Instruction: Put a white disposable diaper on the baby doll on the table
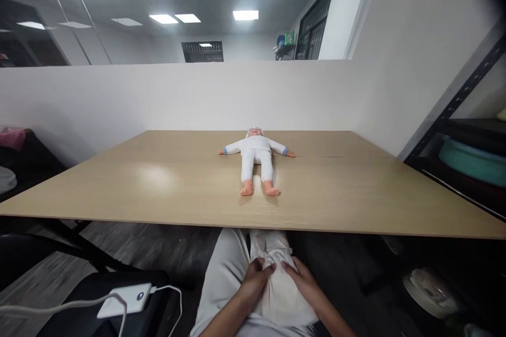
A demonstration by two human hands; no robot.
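My left hand [255, 281] and my right hand [305, 280] are over my lap, below the table's front edge. Between them is a crumpled off-white cloth [280, 295], its exact kind not clear. Each hand pinches one side of it, thumb on top and the other fingers partly hidden behind. The cloth's upper end reaches under the table edge. On the table [190, 197] a baby doll [256, 155] in white clothes with blue cuffs lies on its back. Its arms are spread and its bare feet point toward me; neither hand touches it.
A white power bank [125, 300] with a cable lies on a black seat [152, 310] at my left. A shelf with a teal basin [472, 160] stands at the right. A low white wall [197, 97] runs behind the table.
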